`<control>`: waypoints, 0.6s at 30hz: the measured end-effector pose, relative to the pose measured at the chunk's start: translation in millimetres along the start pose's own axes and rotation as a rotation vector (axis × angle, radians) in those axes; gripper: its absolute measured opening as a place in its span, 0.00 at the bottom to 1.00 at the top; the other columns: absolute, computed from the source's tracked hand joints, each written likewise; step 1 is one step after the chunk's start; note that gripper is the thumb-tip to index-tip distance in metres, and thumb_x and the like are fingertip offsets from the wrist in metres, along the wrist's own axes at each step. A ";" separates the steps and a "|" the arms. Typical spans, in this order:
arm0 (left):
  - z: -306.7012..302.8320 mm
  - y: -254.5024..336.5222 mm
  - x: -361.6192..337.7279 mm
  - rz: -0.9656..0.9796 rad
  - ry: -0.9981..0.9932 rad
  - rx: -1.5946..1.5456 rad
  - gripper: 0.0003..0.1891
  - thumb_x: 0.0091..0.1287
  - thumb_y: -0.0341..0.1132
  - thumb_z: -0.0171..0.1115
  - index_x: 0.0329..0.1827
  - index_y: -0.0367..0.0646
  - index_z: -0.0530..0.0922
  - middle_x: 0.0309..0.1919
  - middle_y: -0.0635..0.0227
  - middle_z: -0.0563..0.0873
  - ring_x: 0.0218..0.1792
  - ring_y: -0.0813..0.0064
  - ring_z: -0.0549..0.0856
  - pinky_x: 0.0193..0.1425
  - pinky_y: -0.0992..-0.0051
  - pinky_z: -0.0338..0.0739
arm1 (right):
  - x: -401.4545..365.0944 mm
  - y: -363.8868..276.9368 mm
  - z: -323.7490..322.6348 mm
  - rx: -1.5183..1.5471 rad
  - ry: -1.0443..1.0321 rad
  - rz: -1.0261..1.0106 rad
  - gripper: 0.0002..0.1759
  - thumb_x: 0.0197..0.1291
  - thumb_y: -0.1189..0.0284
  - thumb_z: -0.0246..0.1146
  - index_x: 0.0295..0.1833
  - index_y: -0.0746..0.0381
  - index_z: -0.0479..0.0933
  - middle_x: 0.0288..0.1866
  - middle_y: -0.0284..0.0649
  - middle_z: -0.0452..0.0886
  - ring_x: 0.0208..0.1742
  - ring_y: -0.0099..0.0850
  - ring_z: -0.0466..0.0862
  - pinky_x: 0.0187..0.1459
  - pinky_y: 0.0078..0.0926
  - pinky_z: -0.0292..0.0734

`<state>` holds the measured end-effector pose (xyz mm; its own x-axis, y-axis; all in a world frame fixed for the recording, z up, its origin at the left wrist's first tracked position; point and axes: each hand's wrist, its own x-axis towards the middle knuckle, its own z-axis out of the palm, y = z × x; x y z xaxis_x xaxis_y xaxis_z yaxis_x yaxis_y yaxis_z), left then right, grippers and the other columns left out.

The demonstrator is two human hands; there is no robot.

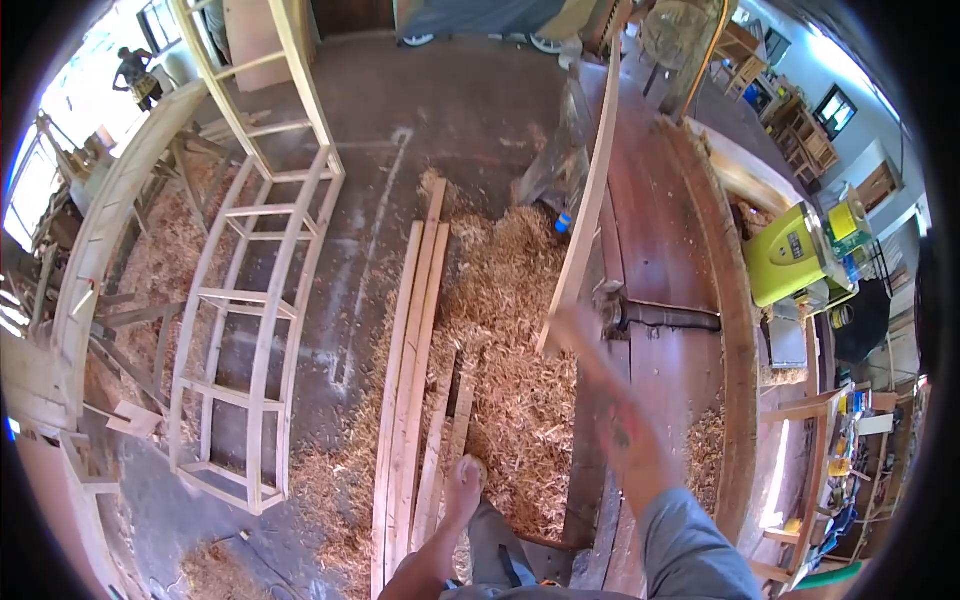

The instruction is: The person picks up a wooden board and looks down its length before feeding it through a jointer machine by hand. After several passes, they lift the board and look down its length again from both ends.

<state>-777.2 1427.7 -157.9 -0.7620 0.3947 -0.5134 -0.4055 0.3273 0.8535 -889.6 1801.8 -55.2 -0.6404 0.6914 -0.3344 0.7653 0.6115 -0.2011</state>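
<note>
A long, pale wooden strip (pixel 592 200) stands on edge along the near side of the brown workbench (pixel 665 400). My right hand (pixel 580 330), smeared by motion, is by the near end of this strip; whether it touches the wood cannot be told. Low in front of my body, my left hand (pixel 463 488) is closed, and what it holds, if anything, is hidden. Below it lie several long planks (pixel 408 400) on the floor. A dark metal vise (pixel 665 316) crosses the bench beside my right forearm.
Wood shavings (pixel 520 380) cover the floor beside the bench. To the left lies a pale wooden frame (pixel 265 300) with crosspieces. A yellow-green container (pixel 788 255) stands beyond the bench at right. Another person (pixel 138 78) is far off at upper left.
</note>
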 end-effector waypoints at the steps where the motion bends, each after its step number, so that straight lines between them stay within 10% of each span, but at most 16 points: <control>1: 0.1 16.9 -0.8 0.029 0.006 -0.011 0.21 0.72 0.44 0.58 0.60 0.38 0.75 0.49 0.56 0.83 0.48 0.66 0.86 0.48 0.69 0.81 | -38.0 -5.9 19.0 -0.010 -0.028 0.014 0.26 0.60 0.50 0.61 0.42 0.64 0.86 0.44 0.53 0.86 0.49 0.48 0.87 0.52 0.44 0.81; 4: -5.7 52.9 -14.3 -0.064 -0.014 -0.490 0.21 0.71 0.46 0.59 0.59 0.39 0.76 0.47 0.64 0.83 0.45 0.70 0.85 0.45 0.69 0.80 | -163.6 -22.4 46.1 0.327 -0.109 0.145 0.23 0.52 0.52 0.68 0.37 0.64 0.86 0.38 0.53 0.87 0.46 0.50 0.87 0.53 0.42 0.80; 8: -27.6 49.1 -47.0 -0.291 -0.223 -0.386 0.23 0.70 0.52 0.61 0.56 0.40 0.79 0.46 0.68 0.84 0.43 0.75 0.84 0.42 0.70 0.81 | -294.2 1.9 126.6 0.406 -0.223 -0.015 0.29 0.52 0.50 0.69 0.46 0.67 0.84 0.37 0.54 0.87 0.45 0.47 0.88 0.46 0.41 0.81; 10: -46.1 22.7 -76.4 -0.352 -0.643 -0.195 0.25 0.69 0.53 0.64 0.55 0.40 0.81 0.43 0.70 0.86 0.40 0.78 0.84 0.42 0.73 0.80 | -363.2 3.7 143.2 0.569 -0.368 0.148 0.24 0.56 0.56 0.68 0.46 0.68 0.83 0.34 0.48 0.87 0.37 0.38 0.87 0.39 0.35 0.80; 18: -145.0 52.9 -261.6 -0.180 -0.871 -0.084 0.25 0.68 0.49 0.67 0.58 0.36 0.80 0.43 0.67 0.87 0.41 0.77 0.86 0.46 0.77 0.82 | -578.6 -2.0 109.0 1.260 -0.567 -0.064 0.17 0.59 0.64 0.68 0.47 0.65 0.82 0.34 0.33 0.83 0.31 0.21 0.78 0.33 0.21 0.71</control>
<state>-672.5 1217.2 34.5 -0.0435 0.8668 -0.4967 -0.5437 0.3966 0.7397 -513.5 1358.7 38.2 -0.7947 0.2406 -0.5573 0.4724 -0.3315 -0.8167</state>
